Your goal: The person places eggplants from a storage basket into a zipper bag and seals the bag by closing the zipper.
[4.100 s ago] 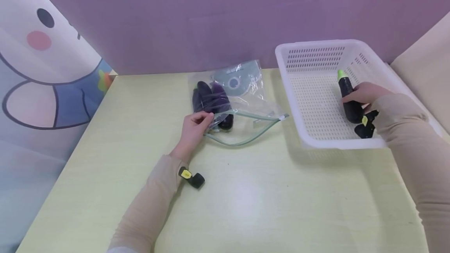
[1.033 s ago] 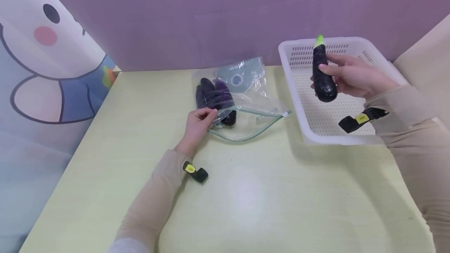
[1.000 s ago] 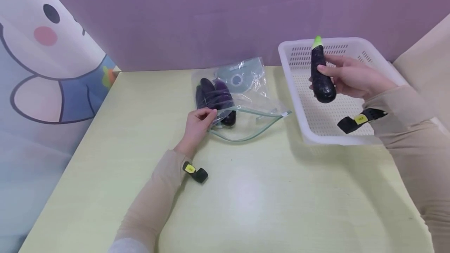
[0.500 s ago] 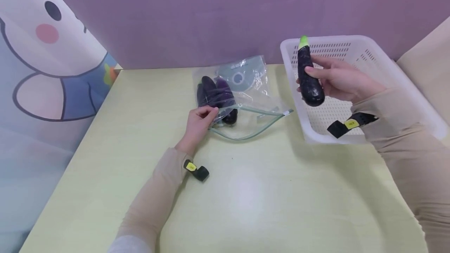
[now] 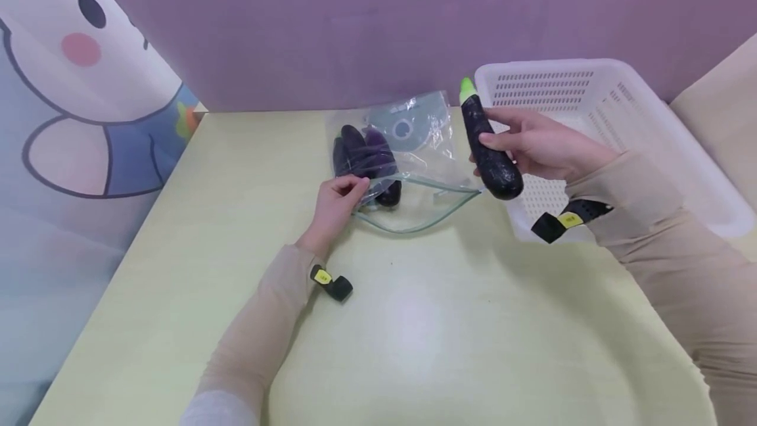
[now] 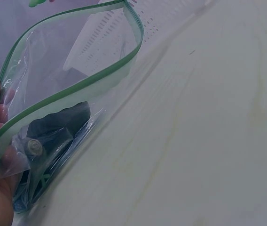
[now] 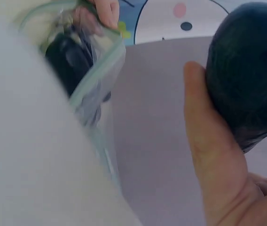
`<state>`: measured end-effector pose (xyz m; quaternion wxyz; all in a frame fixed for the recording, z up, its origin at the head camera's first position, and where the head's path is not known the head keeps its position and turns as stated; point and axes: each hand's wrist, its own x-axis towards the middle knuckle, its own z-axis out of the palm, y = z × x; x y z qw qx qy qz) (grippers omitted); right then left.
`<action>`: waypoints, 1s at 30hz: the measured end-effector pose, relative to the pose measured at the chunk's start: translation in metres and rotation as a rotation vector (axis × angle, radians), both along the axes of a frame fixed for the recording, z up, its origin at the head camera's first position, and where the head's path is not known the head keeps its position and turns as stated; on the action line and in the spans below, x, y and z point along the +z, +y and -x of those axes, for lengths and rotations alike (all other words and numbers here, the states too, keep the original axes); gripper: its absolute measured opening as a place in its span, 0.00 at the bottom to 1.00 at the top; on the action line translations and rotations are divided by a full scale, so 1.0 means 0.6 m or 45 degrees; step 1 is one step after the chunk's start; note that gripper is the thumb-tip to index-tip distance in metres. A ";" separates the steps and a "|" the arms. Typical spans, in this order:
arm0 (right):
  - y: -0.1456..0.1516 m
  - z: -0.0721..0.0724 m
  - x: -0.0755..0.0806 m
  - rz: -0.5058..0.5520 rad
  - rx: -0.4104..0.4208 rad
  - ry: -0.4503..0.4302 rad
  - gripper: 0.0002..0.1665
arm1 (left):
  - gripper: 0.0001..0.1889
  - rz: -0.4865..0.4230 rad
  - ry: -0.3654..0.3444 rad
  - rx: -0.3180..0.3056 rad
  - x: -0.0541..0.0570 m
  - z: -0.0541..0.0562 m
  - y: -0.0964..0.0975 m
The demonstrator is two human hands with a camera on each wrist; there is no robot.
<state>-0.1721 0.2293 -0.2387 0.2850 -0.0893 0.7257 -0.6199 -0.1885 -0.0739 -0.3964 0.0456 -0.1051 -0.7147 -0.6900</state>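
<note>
My right hand grips a dark eggplant with a bright green stem end, held raised between the bag's zip end and the basket's left rim. Close up in the right wrist view, the round end of the eggplant sits against my thumb. With its thumb and fingers my left hand pinches the left end of the mouth of a clear zip bag. That mouth gapes, edged by green strips. Inside the bag lie several dark purple eggplants, seen through the plastic.
A white slotted plastic basket stands at the right, partly behind my right hand. The pale yellow table runs up to a purple wall. At the left hangs a cartoon-printed cloth.
The right hand has lifted the eggplant out of the basket and carried it left toward the bag. My left hand keeps its pinch on the bag's edge.
</note>
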 end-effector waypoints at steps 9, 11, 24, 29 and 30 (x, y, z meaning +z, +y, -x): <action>-0.056 -0.024 0.010 0.077 0.015 -0.053 0.38 | 0.11 0.014 -0.010 -0.006 -0.002 -0.001 0.004; -0.071 -0.031 0.015 0.072 0.012 -0.067 0.39 | 0.12 0.026 -0.007 -0.010 0.000 -0.002 0.005; -0.136 -0.078 -0.002 0.265 -0.017 -0.143 0.39 | 0.11 0.037 0.051 -0.026 -0.004 -0.001 0.008; -0.153 -0.091 -0.024 0.432 -0.032 -0.194 0.38 | 0.12 0.073 0.054 -0.015 -0.004 0.000 0.007; -0.156 -0.093 -0.030 0.454 -0.029 -0.199 0.38 | 0.12 0.074 0.054 -0.011 -0.004 0.000 0.007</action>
